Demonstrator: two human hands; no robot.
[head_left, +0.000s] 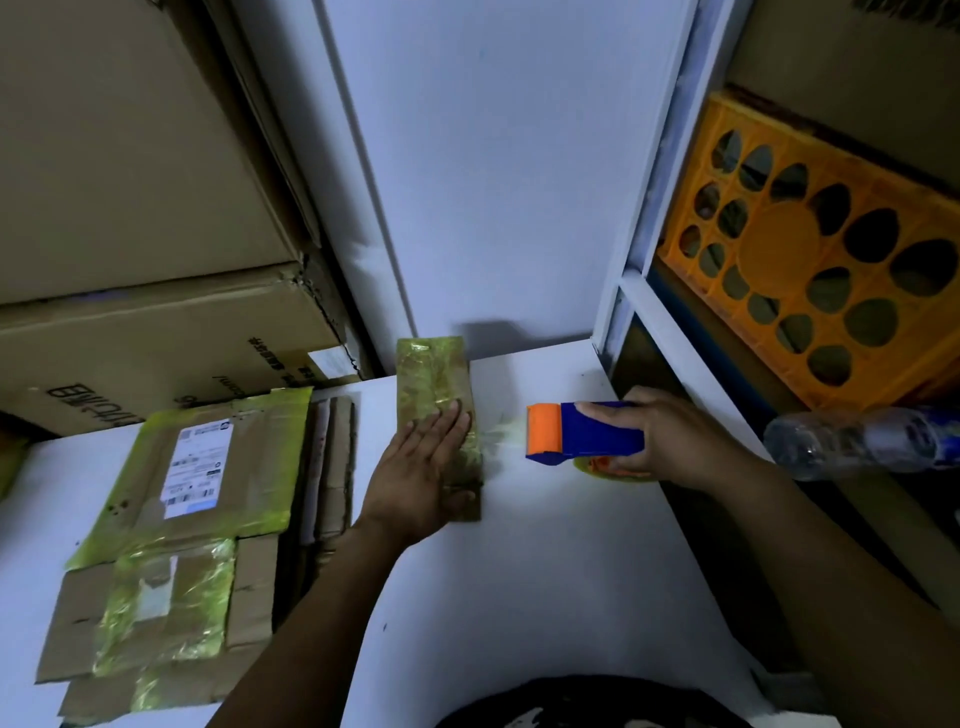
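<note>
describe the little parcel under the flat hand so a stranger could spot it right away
On the white table, between the stacked cardboard boxes and the orange crate, a narrow parcel lies near the back edge under the flat left hand. Unlike the larger flattened cartons to its left, it is mostly covered in yellow-green tape and shows no label.

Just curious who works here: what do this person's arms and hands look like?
Both are bare: the left hand and right hand wear no gloves, and no ring, watch or bracelet shows. The forearms carry no sleeves as far as the picture reaches. A dark garment with pale print shows at the bottom.
</note>
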